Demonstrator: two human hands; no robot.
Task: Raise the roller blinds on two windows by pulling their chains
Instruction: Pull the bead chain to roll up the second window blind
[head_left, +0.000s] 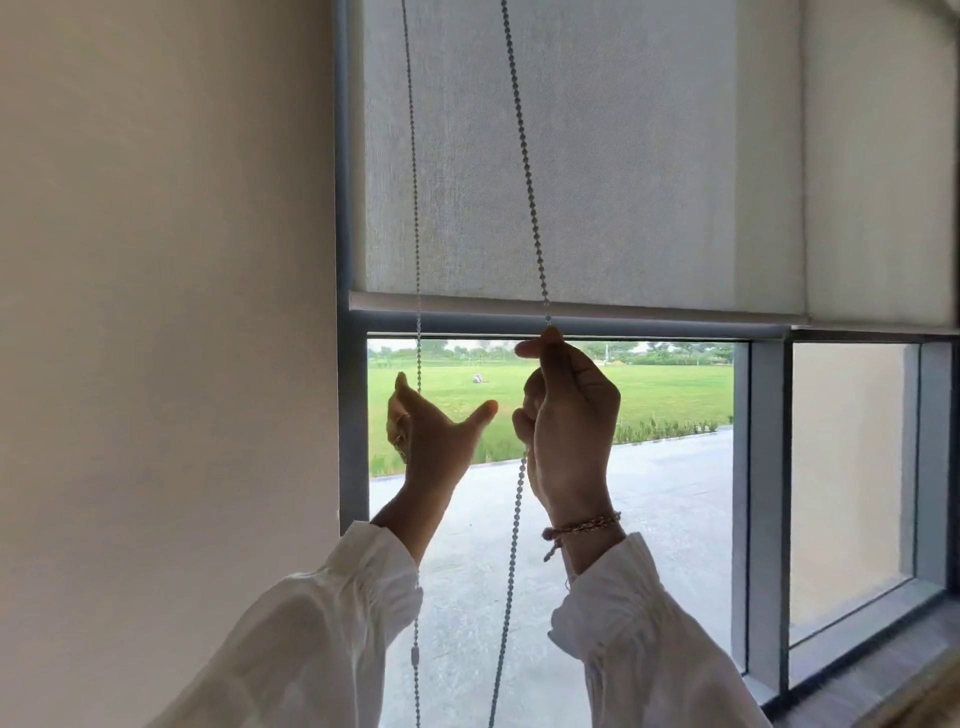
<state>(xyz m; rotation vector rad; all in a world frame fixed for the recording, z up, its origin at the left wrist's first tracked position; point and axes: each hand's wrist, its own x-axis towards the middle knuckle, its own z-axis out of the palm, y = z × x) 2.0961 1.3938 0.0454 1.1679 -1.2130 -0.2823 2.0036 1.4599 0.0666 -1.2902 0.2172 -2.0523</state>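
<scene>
Head view: a roller blind (571, 156) is shown part-raised over the left window (550, 467), its bottom bar (623, 310) lying just above both raised hands. A beaded chain is seen as two strands hanging in front of the fabric. The right strand (524, 156) runs down into the right hand (569, 421), where it is pinched between thumb and forefinger at the top of the fist, the other fingers being curled shut around it; below the fist the strand hangs on between the two white sleeves (322, 623). The left strand (415, 208) passes just by the left hand (431, 431), which is held open with the thumb spread to the right and the fingers extended upward; whether the strand is touched by the fingers cannot be told. A small connector (414, 656) is seen low on this strand. A braided bracelet (582, 526) is worn on the right wrist and a ring (401, 418) on a left finger. A second blind (883, 156) is drawn to a like height over the adjoining window at right. No writing or brand is legible.
</scene>
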